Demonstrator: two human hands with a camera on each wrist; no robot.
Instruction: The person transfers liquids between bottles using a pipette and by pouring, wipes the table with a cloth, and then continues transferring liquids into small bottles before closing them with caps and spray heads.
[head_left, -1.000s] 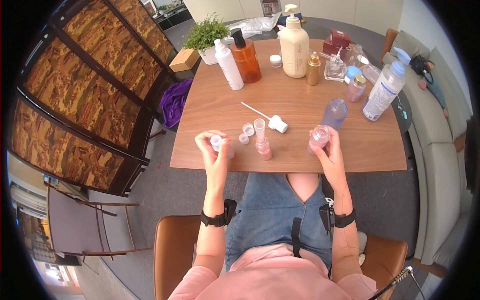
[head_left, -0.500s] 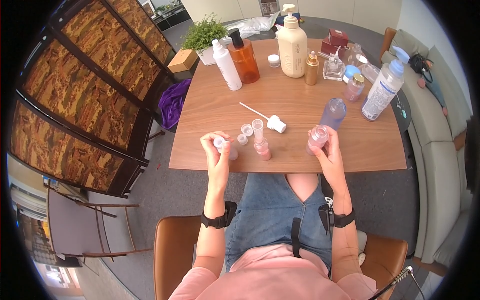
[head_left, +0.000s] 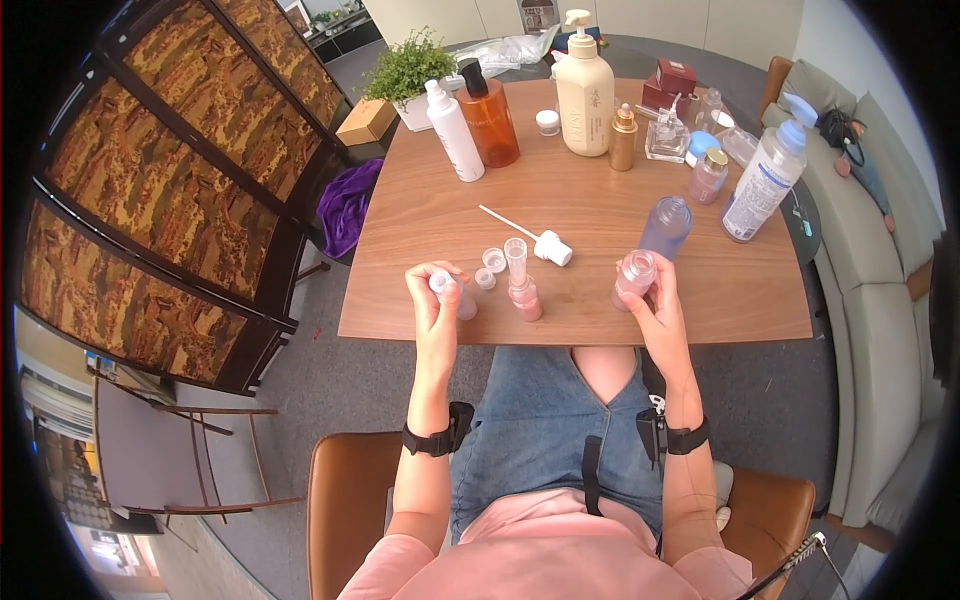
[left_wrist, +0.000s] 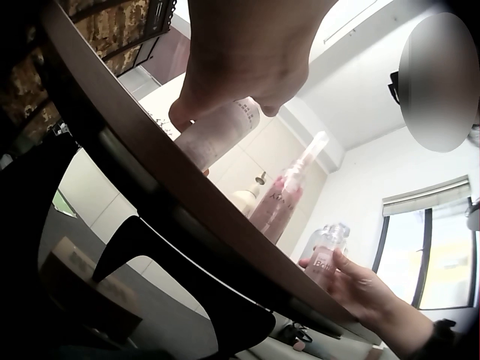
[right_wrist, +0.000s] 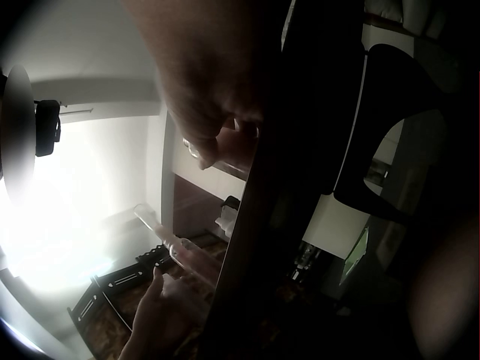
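My left hand [head_left: 436, 305] grips a small translucent bottle [head_left: 466, 306] with an open whitish neck, near the table's front left; the left wrist view shows this frosted bottle [left_wrist: 217, 136] under the fingers. On the right, my right hand [head_left: 662, 318] holds an open clear-pink bottle [head_left: 636, 277] between thumb and fingers. Between the hands stands a pink bottle [head_left: 525, 298] with a clear funnel-like piece [head_left: 516, 258] on top. Two small white caps [head_left: 494, 261] lie just left of it. Behind lies a white pump head [head_left: 553, 248] with its thin tube.
A bluish translucent bottle [head_left: 667, 228] stands behind my right hand. Farther back on the wooden table [head_left: 430, 215] are a white spray bottle [head_left: 455, 135], an amber bottle [head_left: 490, 122], a cream pump bottle [head_left: 585, 100] and a clear blue-topped pump bottle [head_left: 765, 185].
The bottle in my left hand has shifted slightly to the right, and its mouth has tilted a little. My right hand keeps its hold, nearly still.
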